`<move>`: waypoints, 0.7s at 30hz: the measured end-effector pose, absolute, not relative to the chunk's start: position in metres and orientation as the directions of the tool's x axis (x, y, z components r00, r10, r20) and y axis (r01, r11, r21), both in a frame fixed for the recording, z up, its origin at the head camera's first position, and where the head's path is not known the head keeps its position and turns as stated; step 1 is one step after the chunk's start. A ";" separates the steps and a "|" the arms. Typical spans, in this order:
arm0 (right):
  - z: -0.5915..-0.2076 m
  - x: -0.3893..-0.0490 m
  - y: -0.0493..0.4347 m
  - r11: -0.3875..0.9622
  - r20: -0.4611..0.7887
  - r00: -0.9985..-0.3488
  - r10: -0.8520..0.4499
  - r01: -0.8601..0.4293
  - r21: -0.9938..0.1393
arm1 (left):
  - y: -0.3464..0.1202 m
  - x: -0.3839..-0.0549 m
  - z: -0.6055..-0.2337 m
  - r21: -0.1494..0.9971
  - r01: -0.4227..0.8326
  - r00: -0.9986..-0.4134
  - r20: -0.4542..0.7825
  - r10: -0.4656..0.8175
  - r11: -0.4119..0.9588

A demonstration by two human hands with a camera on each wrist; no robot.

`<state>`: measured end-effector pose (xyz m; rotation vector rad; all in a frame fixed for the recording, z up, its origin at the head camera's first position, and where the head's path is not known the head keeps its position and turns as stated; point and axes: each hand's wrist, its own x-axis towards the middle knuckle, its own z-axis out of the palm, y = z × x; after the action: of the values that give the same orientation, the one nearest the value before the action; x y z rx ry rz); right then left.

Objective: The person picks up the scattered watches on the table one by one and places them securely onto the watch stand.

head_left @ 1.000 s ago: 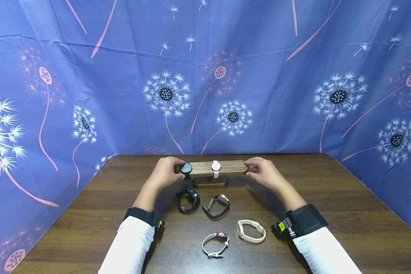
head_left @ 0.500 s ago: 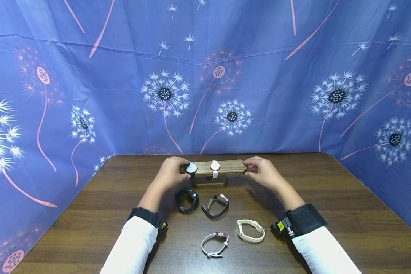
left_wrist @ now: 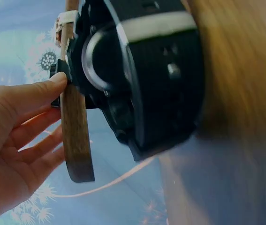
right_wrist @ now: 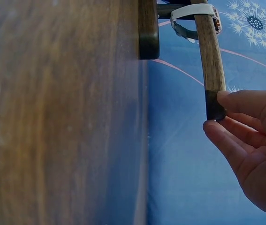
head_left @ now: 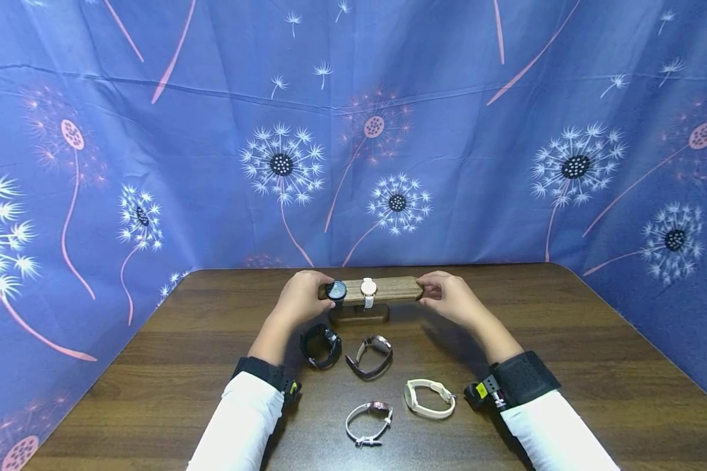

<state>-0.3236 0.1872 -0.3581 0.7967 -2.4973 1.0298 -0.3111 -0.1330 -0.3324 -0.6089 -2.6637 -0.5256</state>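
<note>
A wooden watch stand has a long horizontal bar (head_left: 396, 288) above a darker base (head_left: 359, 316). My left hand (head_left: 297, 297) grips a black watch (head_left: 336, 290) looped round the bar near its left end, with the thumb on it in the left wrist view. My right hand (head_left: 452, 299) pinches the bar's right end between thumb and fingers, as the right wrist view also shows. Between the hands, a white-strapped watch (head_left: 368, 288) sits round the bar, its round face outward. A chunky black watch (left_wrist: 168, 84) looms large in front of the left wrist camera.
On the brown table (head_left: 171, 366), in front of the stand, lie a black watch (head_left: 333, 340), a brown-strapped watch (head_left: 380, 343), a cream watch (head_left: 429, 413) and a thin white-strapped watch (head_left: 380, 406). Blue dandelion-print cloth (head_left: 477, 216) hangs behind the table.
My left hand has moved right along the bar with the black watch, bringing it closer to the white-strapped one. The watch's face has tilted on the way. My right hand keeps its hold.
</note>
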 end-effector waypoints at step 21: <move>-0.358 -0.324 0.187 0.584 0.478 -0.792 -0.380 -0.606 -0.540 | -0.116 -0.309 -0.333 0.207 0.435 -0.850 0.414 0.324 0.876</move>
<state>-0.3242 0.1868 -0.3580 0.8055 -2.5059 1.0271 -0.3094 -0.1157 -0.3331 -0.5626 -2.6754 -0.4174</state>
